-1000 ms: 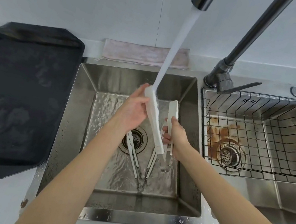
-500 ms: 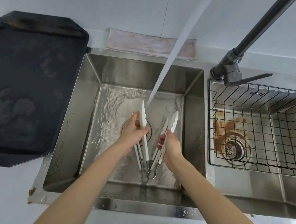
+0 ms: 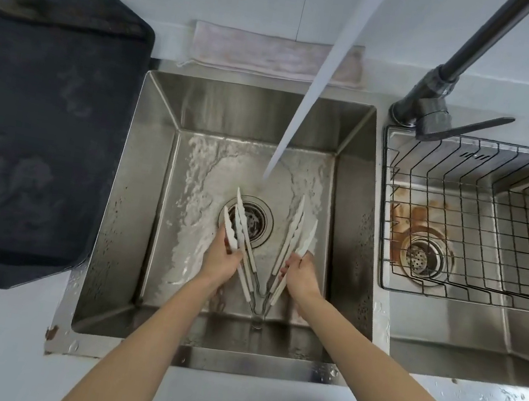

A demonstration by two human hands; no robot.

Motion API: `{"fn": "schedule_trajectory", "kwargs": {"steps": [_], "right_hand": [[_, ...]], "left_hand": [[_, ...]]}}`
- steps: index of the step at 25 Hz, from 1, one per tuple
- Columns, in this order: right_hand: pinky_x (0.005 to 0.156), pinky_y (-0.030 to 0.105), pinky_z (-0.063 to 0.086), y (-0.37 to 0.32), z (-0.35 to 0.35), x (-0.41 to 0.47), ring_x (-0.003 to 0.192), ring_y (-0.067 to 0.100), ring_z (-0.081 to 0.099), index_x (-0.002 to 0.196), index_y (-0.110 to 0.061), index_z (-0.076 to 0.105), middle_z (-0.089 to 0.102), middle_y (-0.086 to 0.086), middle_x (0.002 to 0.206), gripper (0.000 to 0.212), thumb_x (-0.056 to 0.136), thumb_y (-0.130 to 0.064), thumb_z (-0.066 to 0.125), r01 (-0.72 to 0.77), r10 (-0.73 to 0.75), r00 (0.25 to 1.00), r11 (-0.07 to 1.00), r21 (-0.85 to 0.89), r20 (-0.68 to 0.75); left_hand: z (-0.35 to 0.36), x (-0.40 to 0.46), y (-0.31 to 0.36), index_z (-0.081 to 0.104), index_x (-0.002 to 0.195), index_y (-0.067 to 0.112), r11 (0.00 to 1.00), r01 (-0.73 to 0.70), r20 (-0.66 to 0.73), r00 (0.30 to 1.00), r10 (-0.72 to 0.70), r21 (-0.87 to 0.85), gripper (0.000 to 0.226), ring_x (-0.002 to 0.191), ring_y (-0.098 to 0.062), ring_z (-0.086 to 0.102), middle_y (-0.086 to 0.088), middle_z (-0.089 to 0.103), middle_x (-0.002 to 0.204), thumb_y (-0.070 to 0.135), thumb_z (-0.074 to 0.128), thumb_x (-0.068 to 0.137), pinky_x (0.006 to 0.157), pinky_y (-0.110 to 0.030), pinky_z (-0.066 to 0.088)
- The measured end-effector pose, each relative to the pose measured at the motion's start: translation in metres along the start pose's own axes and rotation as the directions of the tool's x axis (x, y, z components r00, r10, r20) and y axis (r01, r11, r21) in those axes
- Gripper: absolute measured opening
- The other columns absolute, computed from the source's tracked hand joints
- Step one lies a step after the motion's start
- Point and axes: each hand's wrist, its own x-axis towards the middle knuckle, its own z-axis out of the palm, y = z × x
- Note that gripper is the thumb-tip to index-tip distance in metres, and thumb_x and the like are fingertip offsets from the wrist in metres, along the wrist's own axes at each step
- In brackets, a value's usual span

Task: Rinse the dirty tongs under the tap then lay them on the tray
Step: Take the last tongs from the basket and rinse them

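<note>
Stainless sink [image 3: 141,181] below, left hand [image 3: 219,260] and right hand [image 3: 300,274] each closed around tongs [image 3: 240,231] should lift them into the stream [image 3: 301,109].

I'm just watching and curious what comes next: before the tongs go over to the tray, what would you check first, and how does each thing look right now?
1. Both hands on the tongs: ok. The left hand and right hand each grip an arm of the white tongs.
2. Tongs under the water: not ok. The stream lands on the sink floor beyond their tips.
3. Tongs clean: cannot tell from this view.
4. Tray free to receive them: ok. The dark tray left of the sink has nothing on it.
5. Other tongs in the sink: ok. A second pair lies on the sink floor, beneath the held ones.
</note>
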Motion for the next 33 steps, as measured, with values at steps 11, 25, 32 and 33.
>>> {"fn": "schedule_trajectory", "kwargs": {"steps": [11,25,32,33], "right_hand": [[0.089,0.04,0.042,0.002,0.0,0.019,0.107,0.031,0.053,0.132,0.003,0.039,0.045,0.024,0.134,0.042,0.1,-0.02,0.027,-0.064,0.043,0.994,0.97,-0.233,-0.097],[0.104,0.039,0.035,-0.014,0.003,0.014,0.128,0.034,0.042,0.14,-0.002,0.03,0.035,0.018,0.143,0.05,0.099,-0.029,0.036,0.034,-0.046,0.999,0.94,-0.34,-0.026],[0.095,0.041,0.044,-0.027,0.014,0.02,0.124,0.035,0.044,0.138,0.0,0.02,0.027,0.019,0.142,0.069,0.088,-0.029,0.058,0.039,-0.084,0.995,0.839,-0.543,-0.057],[0.094,0.04,0.044,-0.03,0.015,0.02,0.124,0.035,0.044,0.137,0.001,0.021,0.028,0.02,0.141,0.066,0.088,-0.025,0.058,0.034,-0.087,0.994,0.83,-0.557,-0.068]], "left_hand": [[0.009,0.023,-0.016,0.023,0.147,0.021,0.992,0.127,-0.037,0.991,-0.127,-0.008,0.065,0.096,-0.017,0.052,-0.011,0.058,0.123,0.001,0.048,0.089,0.088,-0.029,0.045],[0.014,0.027,-0.02,0.015,0.149,0.016,0.955,0.053,-0.074,0.997,-0.033,0.291,0.062,0.118,-0.031,0.049,-0.02,0.04,0.136,0.022,0.045,0.095,0.103,-0.035,0.036],[0.025,0.036,-0.007,0.0,0.147,0.003,0.883,0.112,-0.101,0.992,-0.073,0.456,0.096,0.133,-0.035,0.034,-0.02,0.02,0.149,0.038,0.062,0.083,0.101,-0.045,0.039],[0.028,0.036,-0.006,-0.003,0.147,0.002,0.883,0.126,-0.11,0.99,-0.085,0.452,0.096,0.133,-0.035,0.034,-0.02,0.018,0.15,0.032,0.063,0.084,0.101,-0.044,0.039]]}}
